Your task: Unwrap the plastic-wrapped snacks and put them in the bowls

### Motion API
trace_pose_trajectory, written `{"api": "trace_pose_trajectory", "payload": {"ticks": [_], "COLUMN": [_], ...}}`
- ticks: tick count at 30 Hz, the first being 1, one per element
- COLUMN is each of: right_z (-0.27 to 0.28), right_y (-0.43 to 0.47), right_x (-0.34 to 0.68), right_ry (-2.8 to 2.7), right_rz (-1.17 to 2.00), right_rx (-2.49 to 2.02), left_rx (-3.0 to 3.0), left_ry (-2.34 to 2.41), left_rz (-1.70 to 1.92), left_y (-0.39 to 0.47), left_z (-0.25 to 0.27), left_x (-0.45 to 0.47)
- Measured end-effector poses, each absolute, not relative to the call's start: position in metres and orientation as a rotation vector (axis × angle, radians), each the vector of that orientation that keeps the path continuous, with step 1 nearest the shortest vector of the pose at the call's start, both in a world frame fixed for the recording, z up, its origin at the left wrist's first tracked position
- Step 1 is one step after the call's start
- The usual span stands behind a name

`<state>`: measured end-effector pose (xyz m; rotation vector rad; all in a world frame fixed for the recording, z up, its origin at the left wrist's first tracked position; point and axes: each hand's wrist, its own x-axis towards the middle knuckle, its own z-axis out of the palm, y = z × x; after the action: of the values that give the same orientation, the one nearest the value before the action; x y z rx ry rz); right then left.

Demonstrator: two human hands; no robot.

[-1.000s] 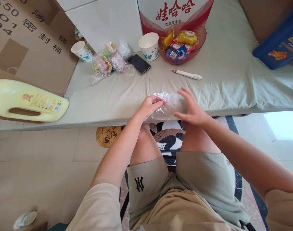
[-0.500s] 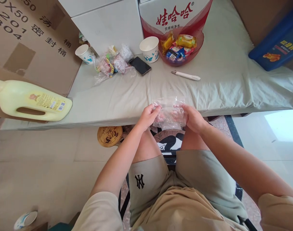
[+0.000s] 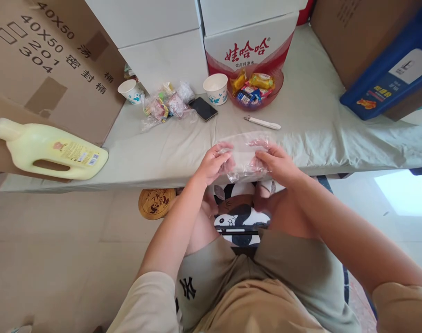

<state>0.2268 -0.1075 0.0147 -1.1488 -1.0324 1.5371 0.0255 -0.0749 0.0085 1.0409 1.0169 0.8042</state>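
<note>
A clear, crinkled plastic bag (image 3: 246, 159) is stretched between my two hands at the front edge of the cloth-covered table. My left hand (image 3: 216, 162) grips its left side, thumb on top. On the other side my right hand (image 3: 276, 163) pinches it, with some fingers seen through the film. Nothing distinct shows inside the bag. Just beyond it lies a white utility knife (image 3: 262, 122). Farther back are a black phone (image 3: 204, 108) and a heap of clear wrappers (image 3: 171, 104).
A red bowl (image 3: 277, 95) of packaged snacks stands beside a paper cup (image 3: 216, 89). Another paper cup (image 3: 131, 91) is at back left. A yellow jug (image 3: 58, 152) and a blue jug (image 3: 387, 83) flank the table (image 3: 155, 157). A round wooden stool (image 3: 155, 203) is below.
My hands have shifted their hold and spread the bag, with more fingers now behind or under the film. My knees have moved apart, and the camera view has tilted up slightly.
</note>
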Motion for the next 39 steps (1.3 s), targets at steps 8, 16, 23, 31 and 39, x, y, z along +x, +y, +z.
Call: {"api": "trace_pose_trajectory", "payload": {"ticks": [8, 16, 23, 31, 39], "right_z": [-0.015, -0.033, -0.044, -0.044, -0.056], "right_y": [-0.059, -0.012, -0.006, -0.021, -0.043], "right_x": [0.219, 0.202, 0.187, 0.182, 0.193], "right_ry": [-0.771, -0.744, -0.874, -0.923, -1.012], "right_rz": [1.56, 1.304, 1.231, 1.182, 1.139], "right_rx": [-0.97, -1.18, -1.2, -1.198, -1.308], "left_rx": [0.917, 1.219, 1.488, 1.338, 1.045], "left_ry": [0.965, 1.159, 1.192, 0.934, 0.743], "left_rz": [0.923, 1.141, 1.1, 0.985, 0.972], "left_y": [-0.015, 0.042, 0.041, 0.022, 0.016], "left_z": [-0.011, -0.022, -0.026, -0.031, -0.018], "left_x": [0.029, 0.022, 0.028, 0.034, 0.021]}}
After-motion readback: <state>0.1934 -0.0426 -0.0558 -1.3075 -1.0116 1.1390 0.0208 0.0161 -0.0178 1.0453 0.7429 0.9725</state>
